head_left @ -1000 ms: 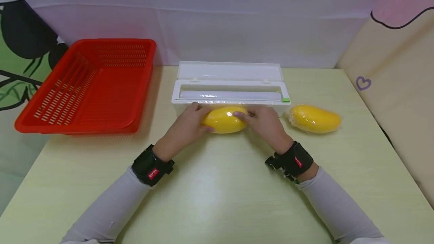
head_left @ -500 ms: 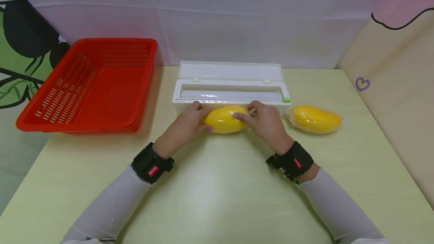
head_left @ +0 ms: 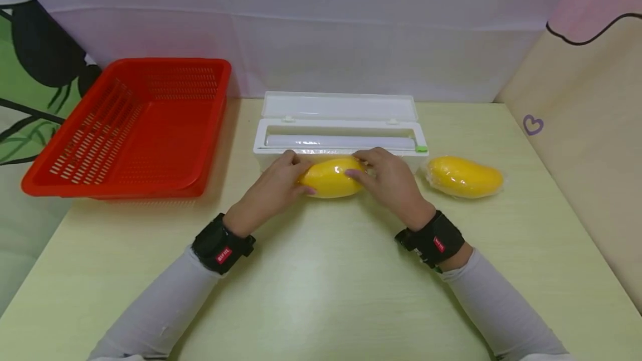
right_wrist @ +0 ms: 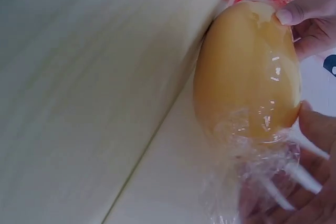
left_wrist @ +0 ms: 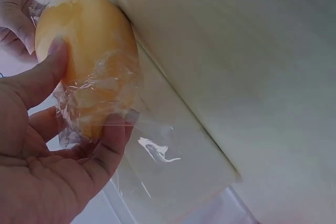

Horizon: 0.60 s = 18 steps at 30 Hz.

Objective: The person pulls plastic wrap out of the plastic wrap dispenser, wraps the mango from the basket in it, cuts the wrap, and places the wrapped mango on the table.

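A yellow mango (head_left: 333, 178) lies partly wrapped in clear cling film (right_wrist: 247, 156), right in front of a white cling film dispenser (head_left: 341, 122). My left hand (head_left: 276, 188) holds its left end, thumb on the near side, and gathers some film; a flat sheet of film spreads past those fingers in the left wrist view. At the other end, my right hand (head_left: 393, 188) grips the mango with the thumb in front and fingers over the top. Loose, crumpled film hangs by the right fingers in the right wrist view. The fruit's underside is hidden.
The dispenser's lid (head_left: 338, 106) is raised over the film roll (head_left: 341, 141), and a green slider (head_left: 421, 149) sits at its right end. Another film-wrapped mango (head_left: 466, 177) lies to the right. A red basket (head_left: 165, 132) stands at the left.
My right fingers have shifted left from the crumpled film onto the top of the mango's right end. The left hand and the mango have barely moved.
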Motion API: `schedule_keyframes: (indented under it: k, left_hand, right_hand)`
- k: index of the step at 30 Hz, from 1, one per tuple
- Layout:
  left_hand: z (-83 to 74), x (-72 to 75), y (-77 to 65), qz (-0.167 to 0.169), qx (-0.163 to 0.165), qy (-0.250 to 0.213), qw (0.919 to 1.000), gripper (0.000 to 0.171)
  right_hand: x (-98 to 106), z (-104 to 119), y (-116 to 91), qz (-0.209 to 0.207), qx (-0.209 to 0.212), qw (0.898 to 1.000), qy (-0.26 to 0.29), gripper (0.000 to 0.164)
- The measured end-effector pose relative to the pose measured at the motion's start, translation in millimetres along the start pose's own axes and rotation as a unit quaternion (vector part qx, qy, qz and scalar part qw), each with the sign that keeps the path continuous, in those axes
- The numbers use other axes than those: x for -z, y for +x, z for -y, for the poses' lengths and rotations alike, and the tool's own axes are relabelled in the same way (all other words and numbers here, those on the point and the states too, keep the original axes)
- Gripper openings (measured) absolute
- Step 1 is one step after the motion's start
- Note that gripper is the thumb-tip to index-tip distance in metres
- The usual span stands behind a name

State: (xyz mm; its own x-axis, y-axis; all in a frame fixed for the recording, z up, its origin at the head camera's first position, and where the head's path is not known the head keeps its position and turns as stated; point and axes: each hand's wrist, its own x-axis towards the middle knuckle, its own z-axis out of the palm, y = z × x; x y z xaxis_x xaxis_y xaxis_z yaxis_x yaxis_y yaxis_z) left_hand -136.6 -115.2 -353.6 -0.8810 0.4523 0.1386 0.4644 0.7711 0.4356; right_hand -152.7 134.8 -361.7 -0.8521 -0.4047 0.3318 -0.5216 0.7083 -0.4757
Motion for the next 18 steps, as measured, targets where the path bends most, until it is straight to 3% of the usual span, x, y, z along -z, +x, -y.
schedule_keyframes:
  k: [5, 10, 18]
  left_hand:
    - [4.2, 1.7, 3.6, 0.006, -0.003, 0.005, 1.0, 0.055]
    - [7.3, 1.7, 4.1, -0.003, -0.004, -0.012, 0.9999, 0.055]
    - [9.4, 0.1, 3.8, -0.021, -0.01, -0.003, 0.9997, 0.041]
  right_hand:
    - [-3.0, -3.9, -0.7, -0.003, 0.087, 0.996, 0.001, 0.042]
    - [-1.8, -2.0, -3.4, 0.025, 0.084, 0.996, -0.024, 0.06]
    - [-4.4, -1.3, -2.4, 0.022, 0.09, 0.994, -0.055, 0.061]
